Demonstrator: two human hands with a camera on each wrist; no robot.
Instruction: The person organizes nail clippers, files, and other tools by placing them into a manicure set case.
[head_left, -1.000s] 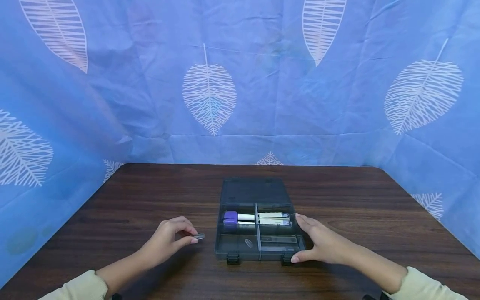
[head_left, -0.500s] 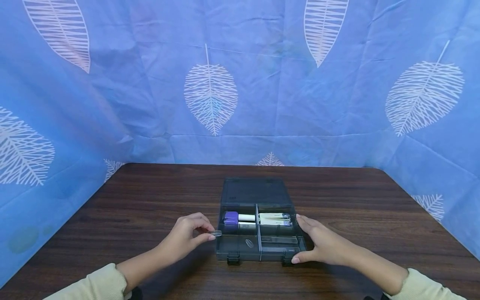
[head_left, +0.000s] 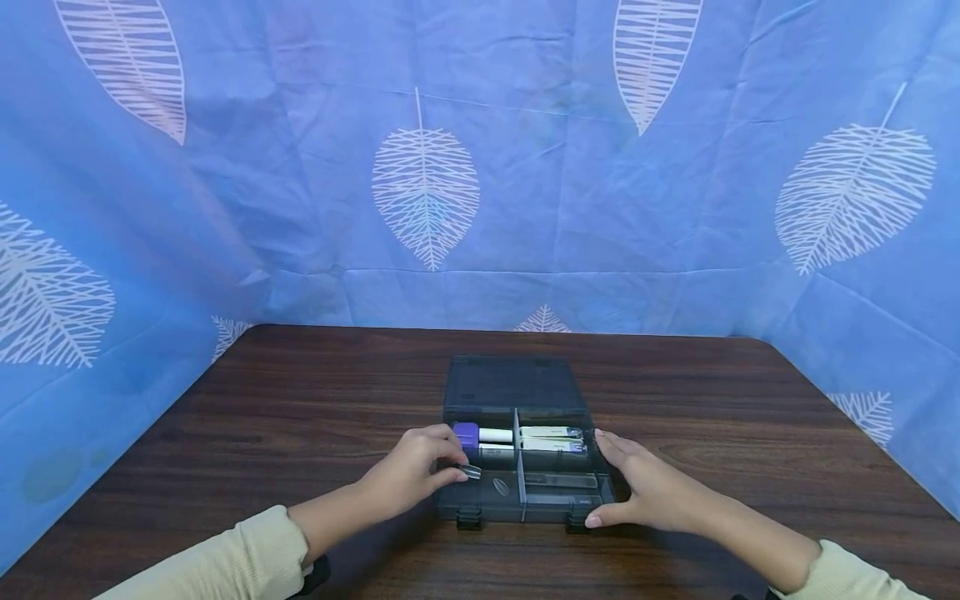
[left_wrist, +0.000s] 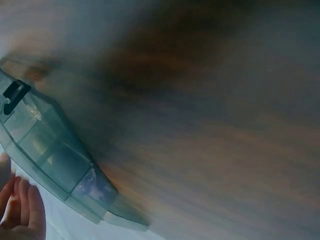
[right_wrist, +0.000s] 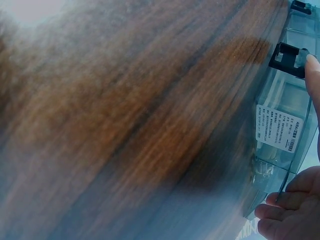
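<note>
An open dark see-through plastic organizer box [head_left: 487,510] lies on the table, its lid [head_left: 513,383] folded back. My left hand [head_left: 412,468] pinches a small clear plastic piece [head_left: 472,472] between thumb and fingertips, over the box's front left compartment. In that compartment lies a small clear oval piece [head_left: 501,487]. My right hand [head_left: 652,490] grips the box's right side, thumb at the front near a latch [head_left: 576,522]. Behind, a purple-ended item [head_left: 466,433] lies at left, and pale sticks with shiny ends [head_left: 553,439] at right. The left wrist view shows my left fingers [left_wrist: 25,205] beside the box.
A pale divider [head_left: 519,467] splits the box into left and right. Long clear pieces [head_left: 561,481] lie in the front right compartment. The dark wood table [head_left: 322,375] reaches a blue leaf-print cloth [head_left: 315,208] behind. A printed label [right_wrist: 277,129] shows on the box.
My left hand has moved right with the small clear piece, from beside the box to above its front left compartment. My right hand has stayed on the box.
</note>
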